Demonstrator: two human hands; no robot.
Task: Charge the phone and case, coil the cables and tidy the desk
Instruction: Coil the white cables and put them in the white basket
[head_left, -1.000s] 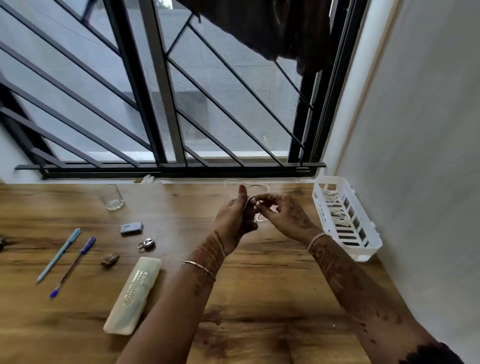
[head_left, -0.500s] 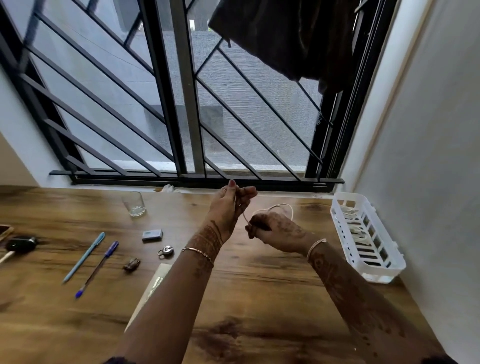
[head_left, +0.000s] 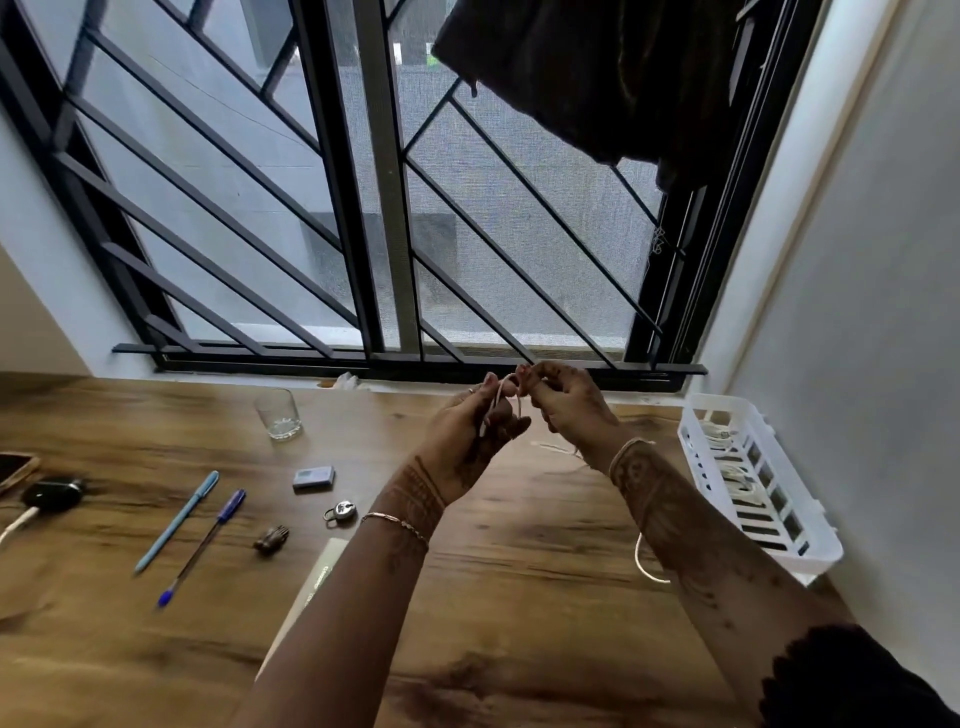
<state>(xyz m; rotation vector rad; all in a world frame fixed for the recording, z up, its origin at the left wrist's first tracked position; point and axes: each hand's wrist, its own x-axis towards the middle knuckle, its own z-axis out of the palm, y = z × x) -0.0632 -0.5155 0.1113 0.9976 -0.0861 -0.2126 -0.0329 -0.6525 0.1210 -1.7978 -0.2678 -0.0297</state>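
Centre of frame, both hands up off the desk.

- Left hand: fingers curled round a small loop of thin white cable.
- Right hand: fingertips pressed together, pinching the same cable at the top of the loop, right against my left fingertips.
- The cable's loose end passes behind my right forearm and shows again lower right. I can't tell whether it lies on the wood or hangs just above it.
- Right edge: white basket, with what look like coiled white leads already inside.
- Far left: phone half out of frame, and a dark case beside it with a white lead meeting it.
- Pens, a padlock and a glass lie loose, centre left.

Handling, my guess: the cable weighs next to nothing. It is limp but a bit springy, with a slick jacket, so the turns will want to pop open. It is best to pinch where the turns cross, feed slack through my right fingertips, keep the loops even, avoid tight kinks, and never tug on the plug ends.
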